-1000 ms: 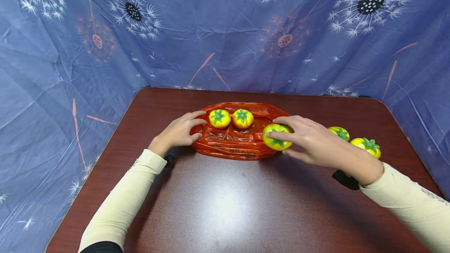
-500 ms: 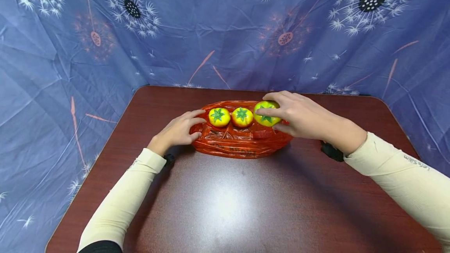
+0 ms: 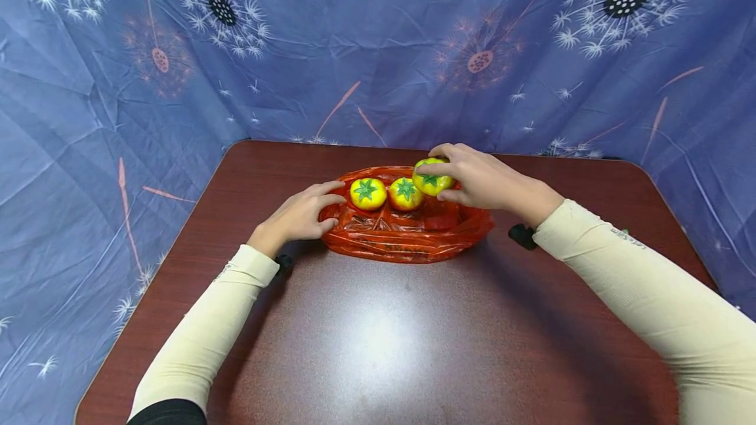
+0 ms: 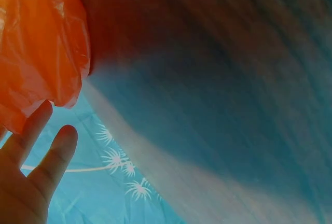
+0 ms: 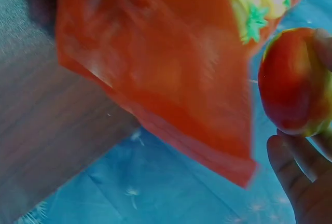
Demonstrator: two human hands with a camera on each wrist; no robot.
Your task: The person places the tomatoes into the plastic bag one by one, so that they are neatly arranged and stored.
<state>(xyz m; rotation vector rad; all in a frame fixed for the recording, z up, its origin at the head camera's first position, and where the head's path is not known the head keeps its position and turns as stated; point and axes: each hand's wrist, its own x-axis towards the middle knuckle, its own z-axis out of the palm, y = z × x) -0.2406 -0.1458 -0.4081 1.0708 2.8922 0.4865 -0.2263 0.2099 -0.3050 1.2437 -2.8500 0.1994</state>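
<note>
In the head view a red plastic bag (image 3: 407, 251) lies on the table, its mouth spread upward. Inside it, side by side, sit two yellow-and-red tomatoes, the left tomato (image 3: 368, 194) and the middle tomato (image 3: 405, 193), with green star-shaped leaves. My right hand (image 3: 475, 176) grips a third tomato (image 3: 434, 182) over the bag's back right part, just right of the middle one. In the right wrist view this held tomato (image 5: 290, 84) shows a red underside. My left hand (image 3: 301, 215) rests at the bag's left edge, fingers spread, fingertips against the plastic (image 4: 41, 42).
The brown table (image 3: 378, 333) has a bright reflection in front of the bag. A patterned blue cloth (image 3: 354, 51) hangs behind and beside the table. A bit of green (image 3: 625, 231) shows past the right sleeve (image 3: 626, 267), which covers the table's right side.
My right hand has carried its tomato left and back, from the bag's right edge to over its inside. The left hand stays put. Two tomatoes on the right are now covered by the sleeve.
</note>
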